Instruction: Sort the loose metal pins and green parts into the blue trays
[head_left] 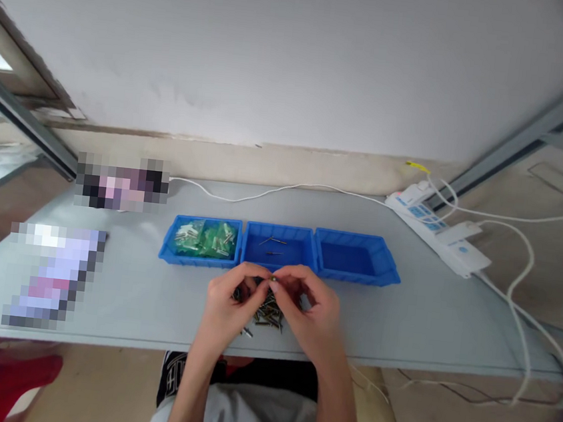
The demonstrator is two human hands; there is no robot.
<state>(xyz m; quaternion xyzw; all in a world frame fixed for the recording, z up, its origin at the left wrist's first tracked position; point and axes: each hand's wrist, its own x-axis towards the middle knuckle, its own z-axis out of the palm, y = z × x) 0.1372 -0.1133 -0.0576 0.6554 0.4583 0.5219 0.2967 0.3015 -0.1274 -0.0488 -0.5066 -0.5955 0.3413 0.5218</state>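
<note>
My left hand (pixel 235 297) and my right hand (pixel 309 304) meet above the table's front part, just before the middle blue bin. Thumbs and index fingers of both are closed on a small metal piece (pixel 273 278), mostly hidden by the fingertips. Under my hands lies a loose pile of slim metal fasteners (pixel 269 316), silver and brass-coloured, partly covered by the hands. A few thin metal pins (pixel 273 253) rest inside the middle blue bin (pixel 297 256). The left blue bin (pixel 169 251) holds green-tinted plastic bags (pixel 203 238) with silver pieces in them.
A third blue bin (pixel 390 273) adjoins on the right. On the right side a white power strip (pixel 440 234) lies with plugs and white cables (pixel 527 264). Two blurred-out items sit at left. A wall rises behind the grey table (pixel 126 302).
</note>
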